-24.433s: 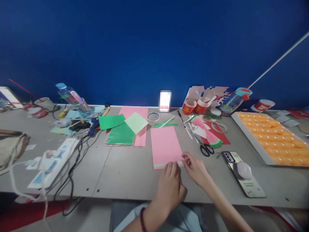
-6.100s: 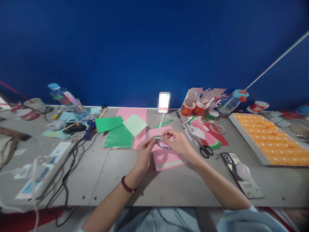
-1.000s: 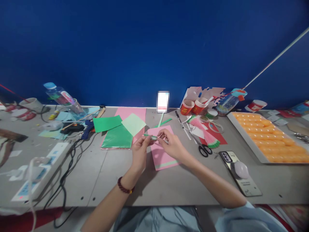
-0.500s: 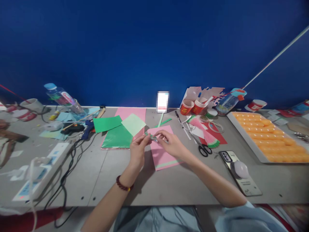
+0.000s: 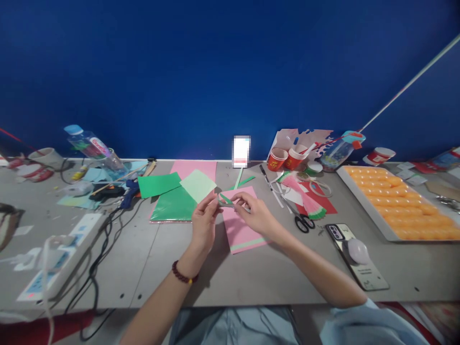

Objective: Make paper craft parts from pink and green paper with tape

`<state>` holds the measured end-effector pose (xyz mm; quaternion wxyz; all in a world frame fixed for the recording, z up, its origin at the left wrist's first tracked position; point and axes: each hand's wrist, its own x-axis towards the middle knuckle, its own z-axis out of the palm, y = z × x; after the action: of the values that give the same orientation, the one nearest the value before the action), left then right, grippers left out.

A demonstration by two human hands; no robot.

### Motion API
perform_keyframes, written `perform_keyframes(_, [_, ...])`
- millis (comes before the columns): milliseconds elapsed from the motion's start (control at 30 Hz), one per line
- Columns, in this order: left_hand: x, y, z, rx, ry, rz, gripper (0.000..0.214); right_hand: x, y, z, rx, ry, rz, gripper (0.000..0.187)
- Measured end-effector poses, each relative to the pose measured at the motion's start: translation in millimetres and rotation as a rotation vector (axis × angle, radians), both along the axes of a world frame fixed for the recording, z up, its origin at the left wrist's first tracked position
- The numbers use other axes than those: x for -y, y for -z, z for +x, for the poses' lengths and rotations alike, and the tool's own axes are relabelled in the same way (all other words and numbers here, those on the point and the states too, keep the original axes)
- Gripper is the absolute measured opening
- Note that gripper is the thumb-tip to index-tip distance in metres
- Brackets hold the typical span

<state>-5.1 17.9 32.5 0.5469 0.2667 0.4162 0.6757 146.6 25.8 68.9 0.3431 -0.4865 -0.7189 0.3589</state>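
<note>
Between my fingertips is a narrow green paper strip [image 5: 225, 198], looped or bent, with a paler edge along it. My left hand [image 5: 204, 221] pinches its left end. My right hand [image 5: 254, 211] is closed on the right end, its fingers partly hiding the paper. Both hands are just above a pink paper sheet [image 5: 240, 230] that has a pale green band near its lower edge. Left of the hands, a light green square [image 5: 198, 186] overlaps a packet of green paper [image 5: 174, 206]. Beyond them lie a pale strip [image 5: 238, 178] and a green strip [image 5: 247, 182].
Black-handled scissors [image 5: 304, 223] and a phone [image 5: 357, 258] lie to the right, near a tray of orange balls [image 5: 402, 206]. Red paper cups [image 5: 277, 159] stand by the blue wall. A power strip [image 5: 64, 258], cables and a plastic bottle [image 5: 95, 146] occupy the left.
The green strip has turned between my fingers, so its green face and bent shape show more plainly. Both hands stay almost in place.
</note>
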Motion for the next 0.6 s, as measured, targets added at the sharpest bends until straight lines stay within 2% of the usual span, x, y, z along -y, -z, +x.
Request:
perform_keyframes(233, [2,7.2,3,-0.039,0.094,0.128,0.046,0,1.0,1,-0.017,0.006,0.015,0.020])
perform_keyframes(400, [5,10.6,7,-0.250,0.138,0.069,0.021,3,-1.6,1,0.005,0.003,-0.005,0.025])
perform_keyframes(600, [6,9.0,8,-0.444,0.049,0.125,0.014,5,-1.7,-2,0.000,-0.012,0.006,0.026])
